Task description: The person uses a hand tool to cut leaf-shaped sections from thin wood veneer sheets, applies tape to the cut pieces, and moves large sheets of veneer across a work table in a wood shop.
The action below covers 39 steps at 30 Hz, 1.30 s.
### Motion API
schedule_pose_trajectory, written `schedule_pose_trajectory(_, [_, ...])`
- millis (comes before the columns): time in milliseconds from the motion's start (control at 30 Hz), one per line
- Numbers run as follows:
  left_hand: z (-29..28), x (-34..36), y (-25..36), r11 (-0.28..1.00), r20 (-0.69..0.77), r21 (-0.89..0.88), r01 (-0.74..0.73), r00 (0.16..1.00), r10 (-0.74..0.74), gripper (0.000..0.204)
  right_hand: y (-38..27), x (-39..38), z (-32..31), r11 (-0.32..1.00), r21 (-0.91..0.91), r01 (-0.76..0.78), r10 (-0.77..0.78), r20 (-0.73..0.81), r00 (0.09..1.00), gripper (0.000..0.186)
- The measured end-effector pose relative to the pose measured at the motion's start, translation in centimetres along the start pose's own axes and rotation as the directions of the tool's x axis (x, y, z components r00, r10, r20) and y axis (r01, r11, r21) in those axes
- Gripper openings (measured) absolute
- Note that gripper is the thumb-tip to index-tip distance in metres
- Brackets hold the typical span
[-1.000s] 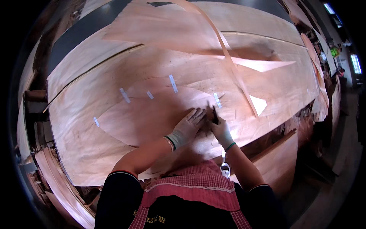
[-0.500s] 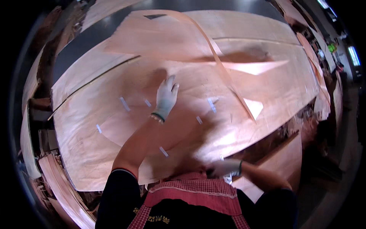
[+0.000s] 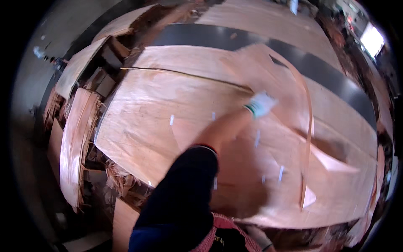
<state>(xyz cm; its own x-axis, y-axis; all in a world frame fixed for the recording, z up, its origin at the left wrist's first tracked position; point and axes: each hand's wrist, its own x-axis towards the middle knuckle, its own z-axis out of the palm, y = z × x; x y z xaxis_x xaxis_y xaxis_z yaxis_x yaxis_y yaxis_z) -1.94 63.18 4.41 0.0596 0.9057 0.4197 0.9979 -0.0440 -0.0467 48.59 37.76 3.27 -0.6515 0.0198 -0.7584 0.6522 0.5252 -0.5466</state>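
Note:
My left hand [image 3: 261, 104], in a white glove with a green cuff, reaches over the broad wood veneer sheet [image 3: 147, 101]. It is at the edge of a loose, torn veneer piece [image 3: 285, 77]; motion smears its fingers, so a grip cannot be made out. A narrow curled veneer strip [image 3: 310, 113] hangs from that piece and runs down over the sheet. Short white tape pieces [image 3: 171, 120] dot the sheet around a patch of smoother veneer. My right hand [image 3: 257, 236] is low by the apron, mostly hidden, its fingers unseen.
A long dark gap [image 3: 184, 74] crosses the sheet toward the loose piece. Beyond lies a dark grey panel [image 3: 197, 35]. Stacked veneer [image 3: 75, 143] and torn scraps [image 3: 119, 174] lie along the left side. A further pale sheet [image 3: 268, 21] lies at the back.
The view has swung left, so the sheet sits turned and farther right. My left hand has moved from the bare sheet to the loose veneer's edge. My right hand is lower and more hidden.

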Motion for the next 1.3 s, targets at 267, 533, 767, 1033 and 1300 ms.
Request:
schedule_pose_trajectory(267, [-5.3, -17.0, 5.9, 0.984, 0.062, -0.13, 0.119, 0.992, -0.112, 0.034, 2.1, -3.3, -3.3, 0.969, 0.246, 0.036, 0.022, -0.23, 0.973, 0.026])
schedule_pose_trajectory(533, [-13.6, -28.9, 15.6, 0.535, 0.479, -0.54, 0.65, 0.759, -0.44, 0.028, 5.1, -11.6, -2.9, 0.531, 0.703, 0.473, 0.426, -0.704, 0.568, 0.033])
schedule_pose_trajectory(767, [-10.1, -28.4, 16.1, 0.407, 0.352, -0.731, 0.548, 0.813, -0.464, 0.023, 3.5, -8.9, -5.2, 0.564, 0.709, 0.423, 0.457, -0.695, 0.555, 0.019])
schedule_pose_trajectory(1033, [-16.8, -25.0, 20.3, 0.609, 0.252, -0.595, 0.525, 0.841, -0.478, 0.019, -2.4, 0.8, -23.4, 0.587, 0.449, 0.674, 0.031, -0.844, 0.536, 0.032])
schedule_pose_trajectory(1300, [-25.6, -37.4, 20.3, 0.418, 0.219, -0.409, 0.811, 0.532, -0.818, 0.018, 3.1, 23.1, -41.6, 0.222, 0.667, 0.712, 0.312, -0.74, 0.596, 0.041])
